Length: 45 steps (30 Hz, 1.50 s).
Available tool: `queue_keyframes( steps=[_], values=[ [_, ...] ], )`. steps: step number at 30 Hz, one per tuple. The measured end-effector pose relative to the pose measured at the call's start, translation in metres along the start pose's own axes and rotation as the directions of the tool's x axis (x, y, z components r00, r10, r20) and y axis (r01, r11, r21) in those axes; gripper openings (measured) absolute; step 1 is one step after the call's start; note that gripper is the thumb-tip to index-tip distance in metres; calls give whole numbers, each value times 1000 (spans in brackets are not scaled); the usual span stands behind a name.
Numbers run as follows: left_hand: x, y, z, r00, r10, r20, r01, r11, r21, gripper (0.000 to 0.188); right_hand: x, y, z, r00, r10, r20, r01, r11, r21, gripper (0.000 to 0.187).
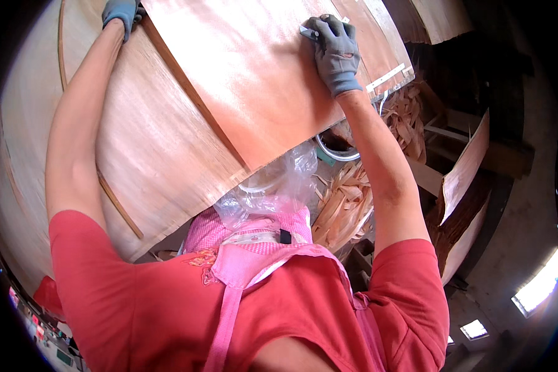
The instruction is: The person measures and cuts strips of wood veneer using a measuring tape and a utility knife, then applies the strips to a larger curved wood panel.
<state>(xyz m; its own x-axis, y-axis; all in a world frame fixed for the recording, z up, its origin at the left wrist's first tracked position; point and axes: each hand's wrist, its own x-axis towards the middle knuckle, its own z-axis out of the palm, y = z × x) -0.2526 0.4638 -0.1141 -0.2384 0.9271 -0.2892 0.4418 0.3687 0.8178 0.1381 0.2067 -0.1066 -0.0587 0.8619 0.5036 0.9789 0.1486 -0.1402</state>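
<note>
A thin reddish-brown wood veneer sheet (242, 80) lies over larger pale veneer sheets (149, 180). My right hand (338, 56), in a grey glove with dark fingertips, rests on the sheet's right part. Its fingers are closed round a small utility knife (309, 33), whose metal blade pokes out to the left. At the top edge of the picture, my left hand (121, 13) wears a similar blue-grey glove. It is at the reddish sheet's left edge, beside a narrow brown strip (186, 84); its fingers are mostly hidden.
A white measuring strip (385, 78) lies near the right table corner. Veneer scraps (344, 204) are heaped below, beside a white-rimmed bucket (338, 152). Clear plastic (273, 177) hangs at the table's near edge. Curved veneer pieces (465, 167) stand to the right.
</note>
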Motion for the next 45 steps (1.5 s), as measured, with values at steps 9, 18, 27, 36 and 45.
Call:
queue_keyframes(
  steps=[9, 18, 27, 36, 45],
  values=[
    [-66, 22, 38, 971, 203, -130, -158, 943, 293, 26, -9, 1, -34, 990, 55, 127, -50, 998, -41, 26],
    [-94, 75, 35, 887, 459, -54, -392, 808, 441, 29, -8, -3, -26, 994, 72, 80, -72, 997, -7, 29],
    [-101, 79, 31, 908, 400, -125, -357, 894, 270, 26, -3, -7, -34, 992, 75, 104, -79, 996, 39, 23],
    [-82, 18, 17, 952, 207, -227, -139, 949, 284, 28, -4, -9, -25, 995, 69, 75, -72, 997, 42, 27],
    [-235, -8, 55, 506, 591, 628, -820, 104, 563, 81, -35, 11, -26, 976, 61, 211, -69, 997, 31, 16]
  ],
)
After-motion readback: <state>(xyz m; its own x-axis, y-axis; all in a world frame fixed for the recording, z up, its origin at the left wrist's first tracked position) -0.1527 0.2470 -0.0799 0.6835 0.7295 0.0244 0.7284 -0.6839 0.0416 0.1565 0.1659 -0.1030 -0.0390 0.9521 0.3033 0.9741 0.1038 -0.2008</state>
